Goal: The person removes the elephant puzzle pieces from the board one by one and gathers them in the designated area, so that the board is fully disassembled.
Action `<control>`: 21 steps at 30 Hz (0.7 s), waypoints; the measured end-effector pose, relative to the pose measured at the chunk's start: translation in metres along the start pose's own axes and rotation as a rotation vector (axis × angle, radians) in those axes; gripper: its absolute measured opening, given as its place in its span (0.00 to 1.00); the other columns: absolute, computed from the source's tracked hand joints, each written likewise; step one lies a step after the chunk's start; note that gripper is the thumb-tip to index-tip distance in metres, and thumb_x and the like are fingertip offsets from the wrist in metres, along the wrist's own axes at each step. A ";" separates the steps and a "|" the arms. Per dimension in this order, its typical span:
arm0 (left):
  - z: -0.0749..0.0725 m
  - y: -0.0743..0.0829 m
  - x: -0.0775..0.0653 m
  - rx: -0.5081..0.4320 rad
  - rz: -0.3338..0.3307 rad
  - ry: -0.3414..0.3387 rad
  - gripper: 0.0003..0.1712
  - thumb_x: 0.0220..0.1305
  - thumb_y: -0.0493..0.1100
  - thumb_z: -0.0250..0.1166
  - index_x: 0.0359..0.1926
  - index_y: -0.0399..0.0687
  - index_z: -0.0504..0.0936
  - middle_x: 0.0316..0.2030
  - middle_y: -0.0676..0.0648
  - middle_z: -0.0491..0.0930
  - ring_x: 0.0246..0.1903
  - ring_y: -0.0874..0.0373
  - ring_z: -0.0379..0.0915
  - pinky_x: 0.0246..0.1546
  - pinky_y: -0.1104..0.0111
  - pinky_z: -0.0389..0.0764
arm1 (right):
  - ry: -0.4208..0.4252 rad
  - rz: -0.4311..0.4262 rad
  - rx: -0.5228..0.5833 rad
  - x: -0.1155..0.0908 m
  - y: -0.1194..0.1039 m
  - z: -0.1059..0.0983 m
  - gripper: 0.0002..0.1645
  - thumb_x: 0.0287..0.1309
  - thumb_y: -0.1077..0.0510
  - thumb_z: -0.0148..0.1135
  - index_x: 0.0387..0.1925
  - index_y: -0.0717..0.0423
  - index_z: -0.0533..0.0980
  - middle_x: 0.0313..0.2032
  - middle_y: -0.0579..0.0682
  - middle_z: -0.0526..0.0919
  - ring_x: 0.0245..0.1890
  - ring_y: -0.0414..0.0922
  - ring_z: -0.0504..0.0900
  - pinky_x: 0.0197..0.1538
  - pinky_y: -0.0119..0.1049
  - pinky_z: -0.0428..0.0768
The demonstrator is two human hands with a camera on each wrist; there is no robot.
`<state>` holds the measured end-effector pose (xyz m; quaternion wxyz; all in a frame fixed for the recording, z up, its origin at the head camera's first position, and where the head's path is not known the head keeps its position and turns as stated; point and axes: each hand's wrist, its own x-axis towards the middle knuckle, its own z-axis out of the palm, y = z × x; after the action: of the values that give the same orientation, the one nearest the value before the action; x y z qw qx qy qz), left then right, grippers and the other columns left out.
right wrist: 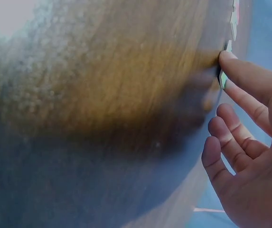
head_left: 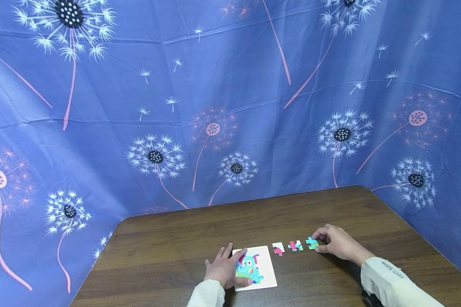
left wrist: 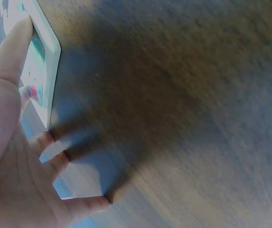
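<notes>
A white puzzle board [head_left: 268, 273] with a blue cartoon creature partly filled in lies on the table. My left hand [head_left: 223, 269] rests over its left side, fingers spread and thumb on the board. In the left wrist view that hand [left wrist: 12, 161] has its thumb along the board's edge [left wrist: 54, 61] and other fingertips on the wood. To the right, three loose jigsaw pieces form a row: a white and pink piece [head_left: 278, 249], a pink, white and blue piece [head_left: 295, 246], and a blue-green piece [head_left: 312, 243]. My right hand [head_left: 339, 244] pinches the blue-green piece between thumb and forefinger.
The brown wooden table [head_left: 169, 256] has rounded far corners. Behind it hangs a blue cloth [head_left: 284, 140] printed with dandelions. A dark object [head_left: 370, 298] shows beneath the right sleeve.
</notes>
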<state>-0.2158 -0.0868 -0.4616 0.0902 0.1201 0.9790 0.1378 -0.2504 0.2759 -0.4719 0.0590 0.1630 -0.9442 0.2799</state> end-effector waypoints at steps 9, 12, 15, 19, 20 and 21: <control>-0.001 0.001 0.000 -0.012 0.005 -0.003 0.48 0.48 0.63 0.80 0.71 0.65 0.72 0.73 0.40 0.65 0.71 0.36 0.60 0.57 0.24 0.60 | -0.004 0.005 0.011 -0.001 -0.001 -0.001 0.17 0.44 0.60 0.82 0.37 0.54 0.84 0.32 0.44 0.75 0.31 0.40 0.71 0.33 0.34 0.71; -0.001 0.002 0.000 -0.017 0.004 -0.009 0.49 0.48 0.64 0.80 0.71 0.65 0.72 0.73 0.40 0.65 0.71 0.35 0.59 0.57 0.24 0.60 | 0.009 -0.001 0.011 -0.003 -0.002 -0.001 0.18 0.43 0.61 0.82 0.37 0.54 0.84 0.32 0.44 0.75 0.31 0.40 0.71 0.32 0.34 0.71; -0.001 0.002 -0.001 -0.012 0.008 -0.007 0.48 0.48 0.64 0.79 0.71 0.65 0.72 0.73 0.39 0.65 0.71 0.34 0.60 0.57 0.23 0.61 | 0.011 -0.010 0.015 -0.004 -0.004 -0.001 0.18 0.43 0.61 0.82 0.37 0.54 0.84 0.32 0.44 0.75 0.31 0.39 0.71 0.32 0.34 0.70; -0.003 0.003 -0.003 -0.007 0.015 -0.001 0.48 0.48 0.63 0.79 0.70 0.65 0.72 0.72 0.39 0.65 0.70 0.34 0.60 0.57 0.24 0.61 | 0.008 -0.014 0.016 -0.005 -0.008 -0.001 0.17 0.44 0.60 0.82 0.38 0.53 0.84 0.33 0.43 0.76 0.31 0.39 0.72 0.33 0.34 0.71; -0.003 0.003 -0.003 -0.007 0.015 -0.001 0.48 0.48 0.63 0.79 0.70 0.65 0.72 0.72 0.39 0.65 0.71 0.34 0.60 0.57 0.24 0.61 | 0.005 -0.016 0.015 -0.005 -0.009 -0.001 0.17 0.45 0.60 0.81 0.38 0.53 0.84 0.33 0.43 0.76 0.31 0.39 0.72 0.33 0.34 0.72; -0.004 0.003 -0.004 -0.006 0.015 -0.002 0.48 0.48 0.63 0.79 0.71 0.65 0.72 0.72 0.39 0.65 0.71 0.34 0.60 0.57 0.24 0.61 | 0.001 -0.018 0.015 -0.006 -0.009 0.000 0.17 0.46 0.60 0.81 0.39 0.53 0.84 0.34 0.43 0.76 0.32 0.39 0.72 0.34 0.34 0.72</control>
<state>-0.2125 -0.0857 -0.4565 0.0904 0.1271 0.9776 0.1414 -0.2418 0.2702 -0.4679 0.0608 0.1718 -0.9405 0.2867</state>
